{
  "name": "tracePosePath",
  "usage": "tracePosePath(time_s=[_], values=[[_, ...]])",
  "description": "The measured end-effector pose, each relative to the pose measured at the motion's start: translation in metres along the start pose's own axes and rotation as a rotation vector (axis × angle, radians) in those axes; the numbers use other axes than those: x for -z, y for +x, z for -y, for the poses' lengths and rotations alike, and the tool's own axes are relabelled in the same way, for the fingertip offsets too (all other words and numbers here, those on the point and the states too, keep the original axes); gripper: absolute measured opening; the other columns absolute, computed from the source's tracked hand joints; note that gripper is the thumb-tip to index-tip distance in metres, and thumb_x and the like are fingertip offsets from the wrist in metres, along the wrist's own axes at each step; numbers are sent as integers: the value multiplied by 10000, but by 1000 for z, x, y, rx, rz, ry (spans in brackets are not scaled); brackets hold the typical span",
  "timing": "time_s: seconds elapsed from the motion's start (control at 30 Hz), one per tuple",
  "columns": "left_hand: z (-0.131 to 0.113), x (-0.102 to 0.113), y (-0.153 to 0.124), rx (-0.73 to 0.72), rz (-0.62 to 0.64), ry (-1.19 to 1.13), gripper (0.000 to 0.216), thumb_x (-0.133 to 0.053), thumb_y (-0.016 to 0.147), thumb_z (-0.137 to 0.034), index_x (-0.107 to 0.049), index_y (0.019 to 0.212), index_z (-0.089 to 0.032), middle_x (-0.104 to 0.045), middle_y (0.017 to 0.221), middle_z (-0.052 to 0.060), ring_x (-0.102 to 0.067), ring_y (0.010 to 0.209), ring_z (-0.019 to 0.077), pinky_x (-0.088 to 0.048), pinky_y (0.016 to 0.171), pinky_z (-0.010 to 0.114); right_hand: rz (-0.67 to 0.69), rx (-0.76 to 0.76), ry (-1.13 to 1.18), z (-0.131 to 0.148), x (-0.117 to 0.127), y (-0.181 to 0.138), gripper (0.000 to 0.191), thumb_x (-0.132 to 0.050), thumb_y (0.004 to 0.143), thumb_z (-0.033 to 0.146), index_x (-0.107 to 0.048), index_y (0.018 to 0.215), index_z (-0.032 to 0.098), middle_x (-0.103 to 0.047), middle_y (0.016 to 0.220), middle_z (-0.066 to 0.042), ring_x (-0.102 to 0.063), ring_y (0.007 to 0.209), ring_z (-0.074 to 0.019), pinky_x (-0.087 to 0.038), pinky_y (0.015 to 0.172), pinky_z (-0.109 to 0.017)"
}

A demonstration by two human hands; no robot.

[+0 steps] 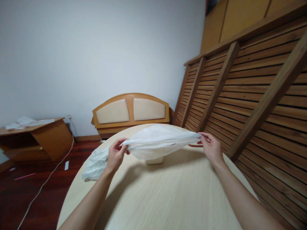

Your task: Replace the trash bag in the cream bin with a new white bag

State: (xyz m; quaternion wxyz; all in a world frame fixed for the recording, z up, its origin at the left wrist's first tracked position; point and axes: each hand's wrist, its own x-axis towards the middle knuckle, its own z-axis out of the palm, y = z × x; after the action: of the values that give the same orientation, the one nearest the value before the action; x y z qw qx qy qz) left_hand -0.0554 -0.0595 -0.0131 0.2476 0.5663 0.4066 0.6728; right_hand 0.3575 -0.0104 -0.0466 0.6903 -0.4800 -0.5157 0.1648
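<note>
I held the white plastic bag (158, 140) stretched in the air just above the desk (172, 195), its long axis running left to right between my two hands. My left hand (116, 155) was pinched shut on the bag's left end, thumb and fingers closed on a gathered bit of plastic; my right hand (211, 146) gripped the right end with the fingertips, the other fingers loosely spread. Both hands were equally near the bag, one at each end, well apart from one another. The bag bulged in the middle and sagged a little below the line of my grip. Under the bag something small and pale (154, 160) sat on the desk; I couldn't tell what. To the bag's left, more crumpled white plastic (96, 164) lay at the desk's edge. Beyond the bag stood a wooden headboard (130, 111), and to its right a slatted bed frame (251, 92) leaned upright.
</note>
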Motion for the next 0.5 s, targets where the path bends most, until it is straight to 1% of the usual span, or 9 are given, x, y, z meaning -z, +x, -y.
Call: tracePosePath(time_s=[0.1, 0.17, 0.23, 0.3, 0.37, 0.4, 0.43, 0.5], values=[[-5, -4, -4, -81, 28, 5, 402, -729, 769, -545, -683, 884, -163, -698, 878, 69, -610, 596, 135, -544, 485, 250, -58, 9, -27, 3, 1, 1, 293, -638, 804, 367, -721, 999, 165, -734, 825, -72, -671, 611, -187, -552, 529, -301], [-12, -7, -9, -183, 59, 26, 408, -682, 808, -574, -680, 838, -168, -686, 846, 80, -616, 641, 160, -536, 513, 264, -113, 6, -24, 5, 1, 1, 250, -608, 785, 319, -724, 950, 173, -720, 794, -60, -656, 621, -188, -532, 548, -302], [-19, -9, -17, -300, 102, 77, 436, -622, 839, -603, -665, 764, -176, -659, 754, 80, -610, 660, 183, -523, 555, 291, -169, 4, -5, 6, 0, 1, 210, -584, 756, 287, -711, 885, 181, -707, 778, -51, -642, 637, -189, -520, 574, -305], [-28, -12, -27, -386, 165, 143, 506, -529, 862, -654, -632, 679, -194, -612, 637, 71, -586, 617, 195, -503, 569, 322, -215, 8, 14, 8, 0, 2, 170, -558, 729, 269, -681, 818, 192, -689, 761, -41, -626, 652, -187, -508, 594, -305], [-37, -16, -37, -426, 267, 199, 567, -425, 879, -687, -597, 618, -214, -578, 563, 68, -557, 546, 198, -485, 547, 342, -262, 14, 40, 10, 1, 3, 136, -533, 711, 264, -641, 767, 203, -660, 725, -27, -607, 647, -184, -489, 595, -300], [-41, -18, -42, -436, 337, 223, 569, -393, 887, -677, -588, 603, -224, -574, 544, 70, -555, 526, 201, -479, 538, 346, -281, 16, 55, 12, 1, 3, 123, -524, 706, 267, -621, 753, 209, -647, 708, -22, -598, 640, -183, -479, 589, -297], [-46, -21, -47, -454, 421, 240, 546, -384, 893, -644, -586, 599, -231, -576, 535, 73, -555, 511, 203, -472, 531, 346, -297, 20, 69, 15, 1, 2, 113, -516, 706, 274, -603, 747, 214, -641, 703, -20, -595, 638, -184, -472, 585, -297], [-53, -26, -54, -502, 625, 252, 426, -410, 898, -509, -618, 646, -236, -615, 567, 83, -578, 522, 209, -466, 538, 341, -308, 32, 102, 21, 0, 1, 99, -497, 719, 295, -564, 731, 223, -657, 726, -30, -618, 673, -197, -478, 604, -306]])
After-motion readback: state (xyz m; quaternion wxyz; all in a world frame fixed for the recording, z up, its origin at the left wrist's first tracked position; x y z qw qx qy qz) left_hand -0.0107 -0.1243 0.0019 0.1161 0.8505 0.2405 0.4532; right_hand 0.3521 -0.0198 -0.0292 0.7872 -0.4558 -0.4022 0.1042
